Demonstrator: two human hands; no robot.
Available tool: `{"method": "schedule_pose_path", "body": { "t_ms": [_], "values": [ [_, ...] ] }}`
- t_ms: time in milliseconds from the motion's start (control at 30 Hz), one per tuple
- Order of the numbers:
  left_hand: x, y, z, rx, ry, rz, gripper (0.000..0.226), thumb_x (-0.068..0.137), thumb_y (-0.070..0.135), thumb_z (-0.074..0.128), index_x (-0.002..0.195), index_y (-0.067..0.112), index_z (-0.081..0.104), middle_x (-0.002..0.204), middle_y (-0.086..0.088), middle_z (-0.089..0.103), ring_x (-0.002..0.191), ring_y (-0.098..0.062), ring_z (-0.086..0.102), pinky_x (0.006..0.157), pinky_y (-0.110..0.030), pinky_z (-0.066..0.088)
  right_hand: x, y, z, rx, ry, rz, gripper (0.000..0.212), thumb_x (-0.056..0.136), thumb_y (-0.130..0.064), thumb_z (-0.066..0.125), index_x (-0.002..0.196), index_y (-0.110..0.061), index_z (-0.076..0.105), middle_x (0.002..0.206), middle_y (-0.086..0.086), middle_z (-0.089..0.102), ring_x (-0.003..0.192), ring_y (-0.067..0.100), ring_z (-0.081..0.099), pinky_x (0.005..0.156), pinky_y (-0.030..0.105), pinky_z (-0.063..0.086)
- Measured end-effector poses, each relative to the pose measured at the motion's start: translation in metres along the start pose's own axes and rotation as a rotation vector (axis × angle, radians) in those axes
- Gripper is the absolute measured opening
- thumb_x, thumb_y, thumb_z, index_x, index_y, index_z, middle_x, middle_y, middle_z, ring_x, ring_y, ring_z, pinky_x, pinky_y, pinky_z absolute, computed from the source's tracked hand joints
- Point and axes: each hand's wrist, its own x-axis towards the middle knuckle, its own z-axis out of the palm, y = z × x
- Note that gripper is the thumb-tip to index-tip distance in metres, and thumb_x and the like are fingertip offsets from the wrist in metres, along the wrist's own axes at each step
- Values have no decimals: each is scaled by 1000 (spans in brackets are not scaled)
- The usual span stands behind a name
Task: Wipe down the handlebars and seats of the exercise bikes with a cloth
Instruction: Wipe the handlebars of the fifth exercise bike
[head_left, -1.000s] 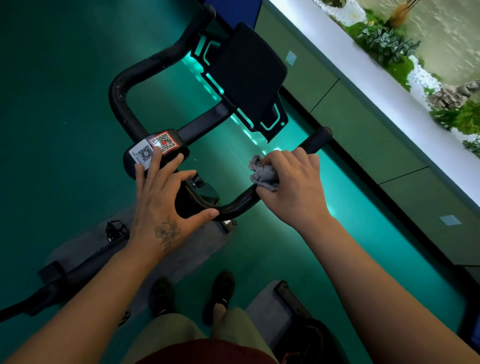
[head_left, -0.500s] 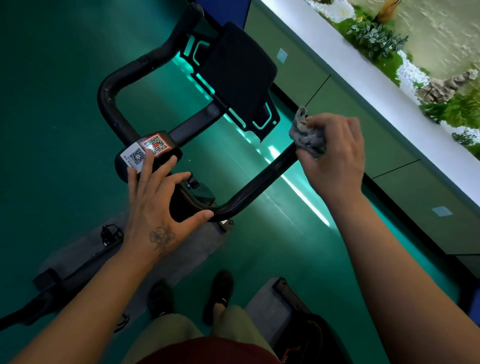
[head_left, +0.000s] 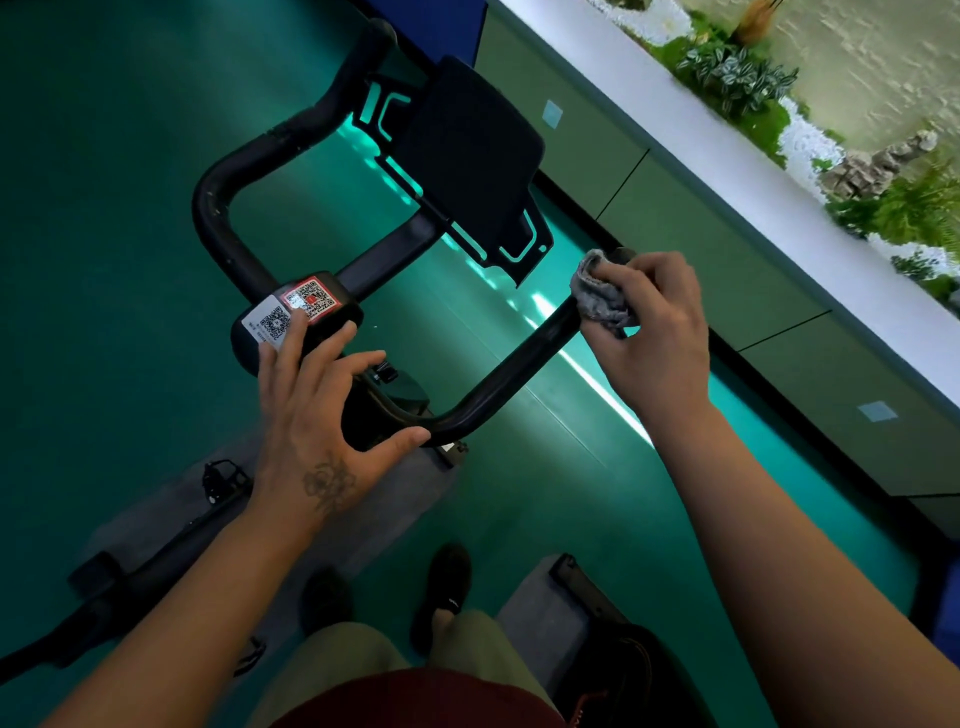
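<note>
A black exercise-bike handlebar (head_left: 519, 364) loops below me, with a dark console screen (head_left: 467, 156) at its far end. My right hand (head_left: 654, 332) grips a crumpled grey cloth (head_left: 597, 296) around the tip of the right bar. My left hand (head_left: 317, 410) rests with spread fingers on the centre hub (head_left: 332, 322), which carries two QR-code stickers; its thumb touches the near bend of the bar.
The bike's black frame and a pedal (head_left: 223, 478) stand on a grey mat (head_left: 415, 493) over the green floor. A second mat with dark equipment (head_left: 597, 623) lies at the lower right. A white ledge (head_left: 727, 171) with plants runs along the right.
My right hand slid the cloth from the middle of the right bar out to its tip and has stayed there. My left hand has stayed on the hub.
</note>
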Motion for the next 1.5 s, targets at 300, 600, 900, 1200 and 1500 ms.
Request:
{"method": "schedule_pose_path", "body": {
  "t_ms": [300, 600, 900, 1200, 1500],
  "values": [
    [-1, -6, -5, -38, -25, -9, 81, 78, 74, 70, 137, 20, 62, 161, 1, 47, 165, -21, 4, 131, -60, 0, -31, -34, 19, 85, -122, 90, 37, 80, -22, 82, 117, -19, 78, 105, 0, 60, 90, 23, 61, 79, 32, 49],
    [-2, -11, -7, -59, -35, 29, 80, 78, 72, 73, 136, 18, 63, 160, 0, 48, 165, -22, 4, 132, -55, -4, -47, -58, 23, 132, -154, 181, 37, 81, -23, 83, 117, -23, 78, 105, -4, 59, 87, 16, 59, 75, 22, 41],
    [-3, -18, -7, -56, -36, 68, 81, 77, 69, 75, 137, 16, 63, 160, -1, 48, 165, -25, 6, 131, -58, 0, -74, -100, 26, 184, -198, 113, 38, 78, -23, 83, 116, -20, 79, 99, 0, 59, 81, 22, 60, 69, 35, 51],
    [-2, -26, -21, -139, -26, 84, 79, 77, 55, 86, 139, 12, 62, 163, -3, 45, 163, -22, 18, 131, -54, 15, -102, -143, 41, 150, -256, -51, 43, 76, -24, 88, 116, -13, 76, 100, 6, 61, 84, 29, 59, 74, 33, 46],
    [-3, -46, -34, -186, 41, -9, 94, 75, 64, 82, 147, 10, 55, 167, -6, 38, 161, -27, 20, 126, -61, 27, -34, -175, 44, 333, -424, -113, 41, 78, -25, 70, 118, -17, 71, 111, 0, 55, 97, 19, 57, 79, 29, 47]
  ]
}}
